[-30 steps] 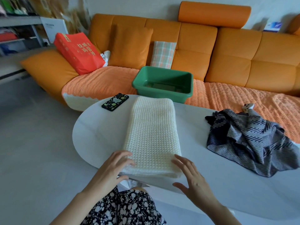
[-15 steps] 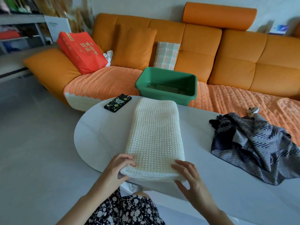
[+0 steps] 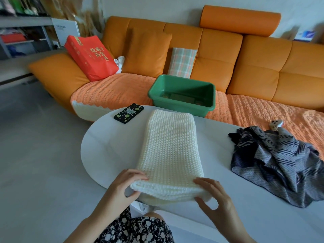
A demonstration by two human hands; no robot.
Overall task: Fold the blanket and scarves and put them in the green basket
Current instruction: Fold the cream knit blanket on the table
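A cream knitted blanket (image 3: pixel 171 148) lies folded into a long strip on the white oval table (image 3: pixel 112 148). My left hand (image 3: pixel 125 187) grips its near left corner, fingers on top and thumb underneath. My right hand (image 3: pixel 213 197) pinches the near right corner the same way, and the near end is lifted a little off the table. A dark blue patterned scarf (image 3: pixel 280 160) lies crumpled on the table's right side. The green basket (image 3: pixel 182 92) stands on the orange sofa just beyond the table, with nothing folded in it.
A black phone (image 3: pixel 128 113) lies at the table's far left edge. On the sofa (image 3: pixel 254 76) are a red bag (image 3: pixel 91 57), an orange cushion and a plaid cushion (image 3: pixel 182 62). A small toy (image 3: pixel 276 124) sits behind the scarf. Grey floor spreads to the left.
Both hands have gone from resting beside the blanket's near end to gripping its near corners, and that end has risen slightly. The view has shifted a little.
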